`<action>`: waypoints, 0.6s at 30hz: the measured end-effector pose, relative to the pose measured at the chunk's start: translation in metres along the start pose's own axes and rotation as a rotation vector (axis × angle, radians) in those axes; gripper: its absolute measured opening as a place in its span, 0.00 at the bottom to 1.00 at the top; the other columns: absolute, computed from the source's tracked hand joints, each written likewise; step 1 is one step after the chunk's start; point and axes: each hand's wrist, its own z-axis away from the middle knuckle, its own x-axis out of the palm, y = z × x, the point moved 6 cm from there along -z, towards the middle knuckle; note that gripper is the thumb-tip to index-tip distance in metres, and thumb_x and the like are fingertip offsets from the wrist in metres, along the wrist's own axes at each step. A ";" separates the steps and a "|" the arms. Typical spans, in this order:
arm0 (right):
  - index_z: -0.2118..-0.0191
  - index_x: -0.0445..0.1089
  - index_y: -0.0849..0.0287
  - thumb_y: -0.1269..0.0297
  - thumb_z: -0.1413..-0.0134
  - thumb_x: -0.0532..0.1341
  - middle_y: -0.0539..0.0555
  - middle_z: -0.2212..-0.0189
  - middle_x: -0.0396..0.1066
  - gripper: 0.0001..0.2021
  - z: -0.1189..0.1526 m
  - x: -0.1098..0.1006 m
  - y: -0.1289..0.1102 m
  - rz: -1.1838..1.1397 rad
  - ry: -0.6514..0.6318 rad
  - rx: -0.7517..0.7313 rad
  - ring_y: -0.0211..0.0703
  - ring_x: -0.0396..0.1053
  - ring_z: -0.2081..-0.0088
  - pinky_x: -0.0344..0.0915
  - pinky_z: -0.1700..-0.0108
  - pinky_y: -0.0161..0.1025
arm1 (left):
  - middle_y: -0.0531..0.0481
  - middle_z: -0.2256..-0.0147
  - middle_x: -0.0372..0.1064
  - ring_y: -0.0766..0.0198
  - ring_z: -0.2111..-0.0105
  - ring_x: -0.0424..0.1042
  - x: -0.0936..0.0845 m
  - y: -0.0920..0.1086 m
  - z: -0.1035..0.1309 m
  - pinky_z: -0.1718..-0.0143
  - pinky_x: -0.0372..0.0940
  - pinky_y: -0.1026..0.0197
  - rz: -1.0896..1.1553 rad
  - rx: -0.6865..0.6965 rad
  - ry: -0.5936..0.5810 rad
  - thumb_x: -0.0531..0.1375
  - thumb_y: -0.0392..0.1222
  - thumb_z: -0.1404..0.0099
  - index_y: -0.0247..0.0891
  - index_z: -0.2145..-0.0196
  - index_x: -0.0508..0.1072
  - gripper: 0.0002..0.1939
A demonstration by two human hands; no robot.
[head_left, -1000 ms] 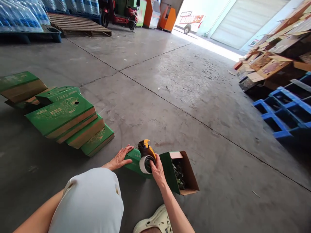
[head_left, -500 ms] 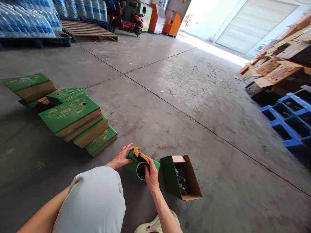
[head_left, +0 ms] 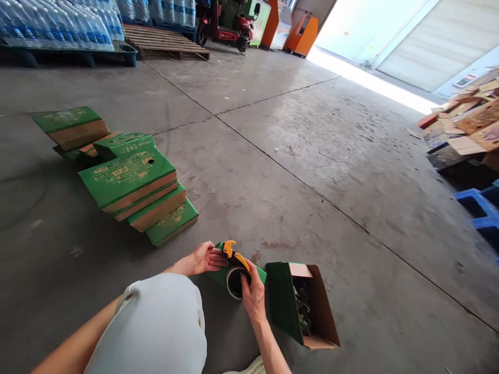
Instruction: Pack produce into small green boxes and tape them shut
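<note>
My right hand [head_left: 254, 295] grips a tape dispenser [head_left: 242, 261] with a yellow-orange and black frame and a dark-centred roll of tape. The dispenser is over a small green cardboard box [head_left: 260, 274], mostly hidden beneath it and my hand. My left hand [head_left: 203, 258] is at the left end of that box, palm turned up and fingers stretched out, with nothing seen in it. Whether its fingertips touch the box I cannot tell. Just right of my right hand stands an open green carton [head_left: 281, 301] with dark, shiny contents that I cannot make out.
Flattened green cartons [head_left: 132, 174] lie in a leaning stack on the concrete floor, front left. Behind are bottled-water packs [head_left: 58, 26], a wooden pallet [head_left: 166, 40], a red scooter [head_left: 230, 31] and an orange cabinet [head_left: 304, 35]. Cardboard [head_left: 468, 130] and blue pallets [head_left: 477, 205] are at right.
My left hand has turned from gripping the box's end to palm up with fingers straight. My right hand keeps the dispenser over the box. The view has swung slightly left.
</note>
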 end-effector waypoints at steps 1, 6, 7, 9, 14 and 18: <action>0.39 0.70 0.58 0.63 0.35 0.57 0.61 0.43 0.77 0.22 -0.002 0.000 0.002 -0.026 -0.015 0.022 0.55 0.75 0.42 0.68 0.35 0.53 | 0.36 0.60 0.82 0.50 0.56 0.83 -0.002 0.000 -0.003 0.51 0.75 0.53 0.016 -0.019 0.015 0.62 0.59 0.36 0.32 0.60 0.78 0.24; 0.38 0.72 0.56 0.60 0.38 0.60 0.61 0.43 0.77 0.24 -0.010 -0.006 0.007 -0.134 -0.104 0.095 0.57 0.74 0.41 0.69 0.36 0.55 | 0.39 0.62 0.82 0.50 0.59 0.84 -0.011 0.002 -0.011 0.53 0.75 0.52 -0.014 -0.010 0.045 0.65 0.69 0.37 0.35 0.59 0.77 0.30; 0.38 0.72 0.55 0.61 0.39 0.60 0.61 0.42 0.76 0.24 -0.012 -0.009 0.006 -0.132 -0.113 0.083 0.57 0.74 0.41 0.69 0.35 0.55 | 0.38 0.62 0.82 0.49 0.59 0.84 -0.012 0.001 -0.012 0.53 0.75 0.51 -0.016 -0.009 0.041 0.65 0.71 0.38 0.34 0.59 0.77 0.33; 0.37 0.71 0.54 0.64 0.40 0.60 0.61 0.41 0.74 0.25 -0.018 -0.014 -0.002 -0.103 -0.117 0.029 0.57 0.73 0.41 0.68 0.35 0.55 | 0.37 0.61 0.82 0.48 0.59 0.84 -0.013 0.001 -0.012 0.53 0.74 0.50 -0.011 -0.010 0.029 0.63 0.77 0.40 0.34 0.58 0.78 0.38; 0.30 0.64 0.51 0.69 0.39 0.57 0.60 0.40 0.67 0.31 -0.034 -0.021 -0.027 0.097 -0.113 -0.187 0.55 0.70 0.39 0.69 0.36 0.54 | 0.37 0.58 0.83 0.49 0.55 0.83 -0.008 0.002 -0.006 0.53 0.74 0.53 -0.005 -0.030 -0.014 0.63 0.77 0.42 0.36 0.58 0.78 0.38; 0.27 0.56 0.46 0.69 0.38 0.58 0.60 0.40 0.65 0.35 -0.035 -0.019 -0.039 0.299 -0.187 -0.307 0.57 0.67 0.38 0.68 0.36 0.56 | 0.38 0.60 0.83 0.49 0.54 0.83 -0.004 0.004 -0.002 0.53 0.74 0.54 -0.009 -0.002 0.002 0.65 0.63 0.37 0.35 0.58 0.80 0.26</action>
